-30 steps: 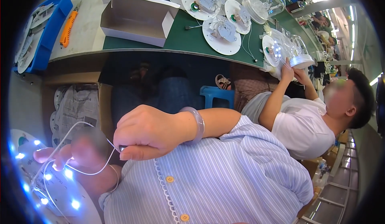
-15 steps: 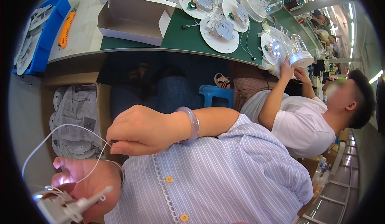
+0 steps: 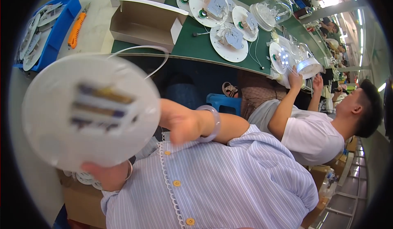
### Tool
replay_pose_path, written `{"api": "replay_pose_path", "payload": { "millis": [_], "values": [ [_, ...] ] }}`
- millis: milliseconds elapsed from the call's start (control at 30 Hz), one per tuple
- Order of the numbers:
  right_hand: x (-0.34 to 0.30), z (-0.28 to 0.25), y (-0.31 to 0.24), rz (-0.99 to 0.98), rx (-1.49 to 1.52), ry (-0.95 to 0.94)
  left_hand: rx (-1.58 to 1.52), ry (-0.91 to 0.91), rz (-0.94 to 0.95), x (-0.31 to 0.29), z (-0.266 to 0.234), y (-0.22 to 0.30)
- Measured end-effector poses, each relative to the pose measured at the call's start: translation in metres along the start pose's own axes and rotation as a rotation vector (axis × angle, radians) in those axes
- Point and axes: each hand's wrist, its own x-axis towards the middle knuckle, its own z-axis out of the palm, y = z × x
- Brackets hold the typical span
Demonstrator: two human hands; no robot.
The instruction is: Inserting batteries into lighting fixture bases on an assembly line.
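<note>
A white round disc (image 3: 53,106), like the base of a lamp, is held up close in front of me. Blurred gold and dark bars like batteries (image 3: 102,104) show in its middle. My left hand (image 3: 110,175) grips its lower edge, thumb over the front. At its right edge is my right hand (image 3: 180,122), smeared by motion, with a lavender bangle (image 3: 213,124) on the wrist; its fingers are hidden behind the disc. A white cable (image 3: 157,50) loops out above the disc, and its end is out of sight.
On the bench stand an open carton (image 3: 143,24), a blue bin (image 3: 65,20) of white parts, an orange cutter (image 3: 76,30), several white discs with circuit boards (image 3: 229,42) and clear domes (image 3: 272,12). At right a co-worker (image 3: 305,134) handles a lit dome. A blue stool (image 3: 225,102) stands below.
My left hand has raised and turned the white piece from the lower left, so a round face now shows. My right hand, earlier pinching the cable's end, has moved right, behind the disc's edge.
</note>
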Motion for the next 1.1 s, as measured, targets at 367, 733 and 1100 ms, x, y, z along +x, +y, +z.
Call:
{"api": "replay_pose_path", "payload": {
  "millis": [367, 733, 1100],
  "values": [
    [-0.018, -0.031, -0.119, -0.434, -1.109, 1.004, 0.717, -0.168, -0.226, 0.034, -0.010, -0.030],
    [-0.092, -0.184, -0.196, 0.115, -2.564, 0.792, 0.860, 0.037, -0.399, 0.027, -0.028, -0.028],
    [-0.057, -0.097, -0.161, 0.441, -2.310, 0.835, 0.843, 0.016, -0.415, 0.027, -0.033, -0.035]
  ]
}}
